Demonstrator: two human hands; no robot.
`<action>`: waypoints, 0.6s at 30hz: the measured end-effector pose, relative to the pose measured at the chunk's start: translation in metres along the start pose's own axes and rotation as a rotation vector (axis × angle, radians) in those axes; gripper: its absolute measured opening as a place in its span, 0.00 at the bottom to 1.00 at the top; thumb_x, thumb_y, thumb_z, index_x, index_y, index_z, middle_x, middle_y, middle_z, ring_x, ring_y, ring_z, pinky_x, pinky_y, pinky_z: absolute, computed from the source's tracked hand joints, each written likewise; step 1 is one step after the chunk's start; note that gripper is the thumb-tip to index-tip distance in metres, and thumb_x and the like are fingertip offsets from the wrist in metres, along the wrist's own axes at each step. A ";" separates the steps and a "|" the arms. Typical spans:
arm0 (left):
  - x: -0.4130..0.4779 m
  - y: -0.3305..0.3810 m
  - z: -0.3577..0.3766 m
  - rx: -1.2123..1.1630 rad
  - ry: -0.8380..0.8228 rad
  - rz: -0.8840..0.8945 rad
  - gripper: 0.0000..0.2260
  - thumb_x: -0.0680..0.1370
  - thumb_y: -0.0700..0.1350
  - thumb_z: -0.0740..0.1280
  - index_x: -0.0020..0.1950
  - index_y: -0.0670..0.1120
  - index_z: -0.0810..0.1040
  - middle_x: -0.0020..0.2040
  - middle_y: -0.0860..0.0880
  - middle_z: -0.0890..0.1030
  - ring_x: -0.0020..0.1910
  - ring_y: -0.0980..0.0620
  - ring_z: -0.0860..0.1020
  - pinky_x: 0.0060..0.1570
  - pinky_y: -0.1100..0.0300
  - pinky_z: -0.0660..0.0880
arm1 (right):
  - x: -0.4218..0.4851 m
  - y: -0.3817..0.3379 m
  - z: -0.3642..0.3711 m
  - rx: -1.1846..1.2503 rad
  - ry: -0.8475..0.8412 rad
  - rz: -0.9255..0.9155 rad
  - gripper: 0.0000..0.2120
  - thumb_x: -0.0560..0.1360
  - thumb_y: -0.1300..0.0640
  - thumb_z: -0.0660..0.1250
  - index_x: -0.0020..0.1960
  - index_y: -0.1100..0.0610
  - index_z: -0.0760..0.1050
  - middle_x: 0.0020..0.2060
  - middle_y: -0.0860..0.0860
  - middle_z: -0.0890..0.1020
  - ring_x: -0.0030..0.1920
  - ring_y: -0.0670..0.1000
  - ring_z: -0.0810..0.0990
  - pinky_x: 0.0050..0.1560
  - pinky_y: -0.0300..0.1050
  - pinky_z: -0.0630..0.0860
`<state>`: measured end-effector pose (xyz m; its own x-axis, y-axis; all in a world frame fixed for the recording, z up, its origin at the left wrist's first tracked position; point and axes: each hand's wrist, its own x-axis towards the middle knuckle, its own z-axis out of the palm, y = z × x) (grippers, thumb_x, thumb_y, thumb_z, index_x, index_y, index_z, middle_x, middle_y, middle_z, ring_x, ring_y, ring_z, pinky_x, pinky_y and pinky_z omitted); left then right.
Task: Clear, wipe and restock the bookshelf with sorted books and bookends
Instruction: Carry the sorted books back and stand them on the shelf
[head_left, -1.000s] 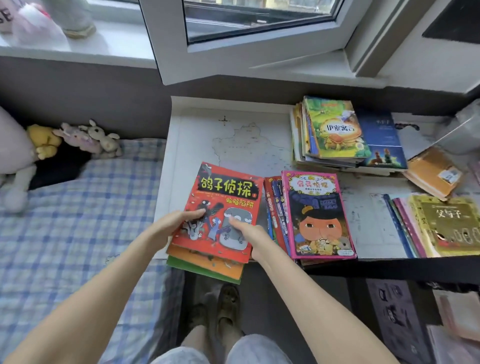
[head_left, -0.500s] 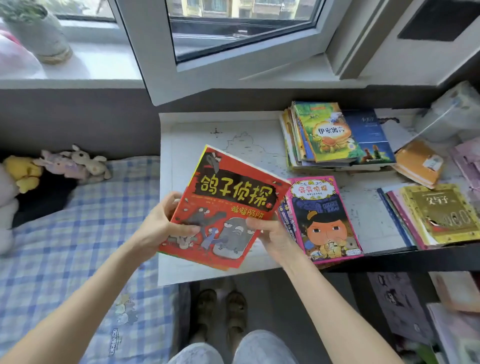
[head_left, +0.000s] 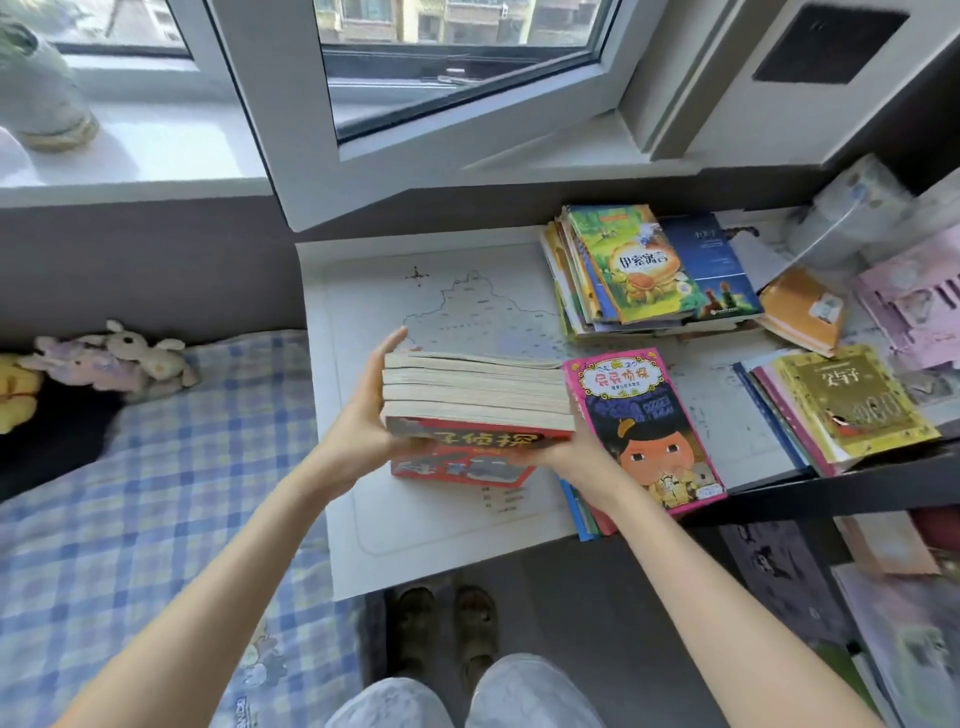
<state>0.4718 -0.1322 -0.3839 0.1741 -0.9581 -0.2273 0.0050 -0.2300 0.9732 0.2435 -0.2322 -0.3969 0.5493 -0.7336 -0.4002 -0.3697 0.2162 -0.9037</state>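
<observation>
Held stack: a stack of red-covered paperback books (head_left: 475, 410) is held tilted just above the near middle of the white paper map sheet (head_left: 441, 312), with the page edges turned to the camera and the red cover facing the person.
Left hand: the left hand (head_left: 363, 426) is clamped on the stack's left end, fingers raised behind it and thumb side on the red cover.
Right hand: the right hand (head_left: 566, 457) is pinched on the near right corner. Its fingers are hidden beneath, so their curl cannot be told.
Risk: the loose books could fan out or slide apart if the side pressure is eased at this tilt. The pink-covered book pile (head_left: 644, 426), touching the sheet's right edge, could be knocked.
Counts: about five books are judged held. Three piles are seen lying flat: the pink one, a green-covered pile (head_left: 634, 270) at the sheet's far right, and a yellow-covered pile (head_left: 847, 400) well right of the sheet. One orange booklet (head_left: 802, 306) lies between the last two.
</observation>
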 end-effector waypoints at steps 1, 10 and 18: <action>0.001 0.007 0.000 0.017 -0.026 0.030 0.50 0.65 0.28 0.75 0.71 0.68 0.56 0.68 0.63 0.67 0.59 0.66 0.74 0.50 0.63 0.78 | -0.002 0.001 -0.003 -0.016 -0.026 0.013 0.45 0.59 0.64 0.79 0.72 0.58 0.63 0.61 0.49 0.79 0.62 0.45 0.77 0.63 0.44 0.74; -0.010 -0.030 0.004 0.098 -0.041 -0.085 0.50 0.65 0.36 0.79 0.75 0.60 0.51 0.66 0.63 0.69 0.62 0.64 0.72 0.52 0.61 0.78 | -0.008 0.022 0.018 0.004 0.106 0.042 0.30 0.66 0.66 0.77 0.64 0.56 0.72 0.56 0.46 0.79 0.58 0.45 0.77 0.59 0.37 0.75; 0.006 -0.002 -0.004 0.370 0.043 0.027 0.34 0.55 0.59 0.81 0.58 0.53 0.75 0.44 0.66 0.81 0.48 0.65 0.79 0.39 0.75 0.70 | -0.024 -0.017 0.011 -0.052 0.168 -0.091 0.34 0.63 0.64 0.80 0.65 0.54 0.72 0.57 0.44 0.81 0.59 0.39 0.77 0.57 0.35 0.75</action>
<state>0.4765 -0.1369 -0.3867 0.2102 -0.9585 -0.1924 -0.3555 -0.2583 0.8983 0.2447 -0.2117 -0.3735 0.4509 -0.8469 -0.2818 -0.3645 0.1135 -0.9243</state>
